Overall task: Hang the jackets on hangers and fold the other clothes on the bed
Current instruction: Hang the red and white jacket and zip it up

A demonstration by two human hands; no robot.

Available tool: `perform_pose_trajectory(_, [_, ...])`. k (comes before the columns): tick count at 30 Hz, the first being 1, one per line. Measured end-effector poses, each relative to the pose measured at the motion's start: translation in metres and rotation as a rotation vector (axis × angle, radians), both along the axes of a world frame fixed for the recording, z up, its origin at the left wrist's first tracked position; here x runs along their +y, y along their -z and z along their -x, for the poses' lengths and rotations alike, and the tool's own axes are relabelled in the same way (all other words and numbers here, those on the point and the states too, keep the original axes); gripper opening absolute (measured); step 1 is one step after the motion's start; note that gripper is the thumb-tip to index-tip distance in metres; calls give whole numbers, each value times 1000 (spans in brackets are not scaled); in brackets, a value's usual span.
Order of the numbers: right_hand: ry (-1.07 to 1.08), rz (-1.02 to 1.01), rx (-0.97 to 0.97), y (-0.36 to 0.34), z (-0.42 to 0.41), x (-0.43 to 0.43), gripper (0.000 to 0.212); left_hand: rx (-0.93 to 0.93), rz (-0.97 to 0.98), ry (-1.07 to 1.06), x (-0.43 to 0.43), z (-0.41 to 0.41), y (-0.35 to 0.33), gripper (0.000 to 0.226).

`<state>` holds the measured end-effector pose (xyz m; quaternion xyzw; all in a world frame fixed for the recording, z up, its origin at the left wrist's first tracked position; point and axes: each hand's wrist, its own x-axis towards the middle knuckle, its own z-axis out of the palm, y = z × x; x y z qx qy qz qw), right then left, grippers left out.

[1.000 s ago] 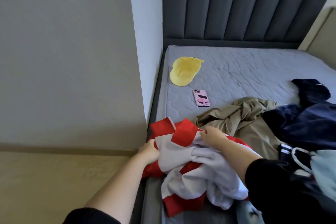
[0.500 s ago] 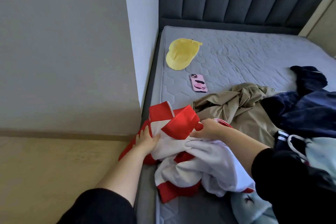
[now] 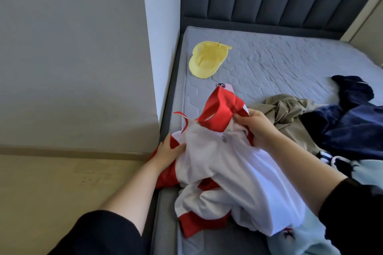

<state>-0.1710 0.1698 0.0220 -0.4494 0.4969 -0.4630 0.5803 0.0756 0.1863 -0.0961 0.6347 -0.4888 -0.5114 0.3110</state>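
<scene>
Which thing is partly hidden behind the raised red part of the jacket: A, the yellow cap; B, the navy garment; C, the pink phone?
C: only the top of the pink phone shows above the lifted red fabric of the jacket; the yellow cap and navy garment lie clear.

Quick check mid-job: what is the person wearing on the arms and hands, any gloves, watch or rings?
No gloves: the left hand and right hand are bare, and no watch or ring shows. Both forearms are uncovered. The left sleeve and right sleeve are plain black, ending near the elbows.
</scene>
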Motion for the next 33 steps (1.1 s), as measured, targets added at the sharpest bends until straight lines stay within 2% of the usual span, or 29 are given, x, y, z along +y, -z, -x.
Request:
perform_pose_trajectory(2, [-122,-145,-188,-14,-1,4,17,69,-28,81,-5,2,-9,119])
perform_pose_trajectory(4, [-180,-197,-246,-18,0,8,12,115,-51,154,-9,5,-17,105])
perform_pose_trajectory(6, [-63,-127,-206,-11,4,7,37,256,-113,168,-13,8,-22,95])
perform_pose_trajectory(7, [19,-81,-160,-9,6,8,42,348,-160,167,-13,9,-24,88])
perform_pose_trajectory(8, [65,-47,-149,-10,7,10,38,434,-193,175,-11,10,-26,75])
perform_pose_trajectory(10, [-95,-81,-274,-16,8,17,18,505,-221,221,-6,12,-33,35])
perform_pose_trajectory(11, [-197,-126,-328,-18,9,19,27,505,-234,240,-2,13,-35,23])
perform_pose_trajectory(12, [-268,-178,-331,-21,10,21,37,507,-242,242,2,13,-38,19])
perform_pose_trajectory(13, [-303,-199,-303,-17,14,16,34,529,-238,231,4,13,-40,19])
perform_pose_trajectory(14, [-295,-204,-248,-15,18,12,22,576,-221,204,5,12,-43,23])
perform_pose_trajectory(15, [-251,-179,-186,-12,21,8,12,634,-193,167,6,12,-46,30])
perform_pose_trajectory(17, [-107,-122,-23,-5,20,1,6,673,-136,94,6,14,-56,45])
perform_pose_trajectory(18, [-41,-79,106,-2,18,-1,2,621,-107,79,6,18,-62,47])
perform_pose_trajectory(19, [26,-14,281,2,17,-3,9,519,-72,76,5,22,-67,46])
perform_pose_trajectory(21, [28,142,733,-3,18,-3,25,195,9,19,3,27,-78,39])
perform_pose_trajectory(22, [-113,162,934,-9,21,0,32,-34,39,-51,1,28,-83,31])
perform_pose_trajectory(23, [-327,91,1086,-17,25,3,39,-269,65,-133,-1,26,-89,24])
perform_pose_trajectory(25, [-656,-158,1301,-30,34,16,37,-579,89,-240,2,18,-107,21])
perform_pose_trajectory(26, [-656,-153,1381,-34,38,22,32,-636,100,-269,5,15,-116,23])
perform_pose_trajectory(27, [-564,-74,1414,-40,42,26,27,-642,118,-277,8,13,-124,21])
perform_pose_trajectory(29, [-255,97,1338,-56,44,34,23,-518,162,-240,17,15,-143,14])
perform_pose_trajectory(31, [2,123,1029,-80,47,41,25,-216,205,-186,30,21,-166,7])
perform_pose_trajectory(33, [104,52,704,-108,49,47,31,6,216,-51,43,23,-199,11])
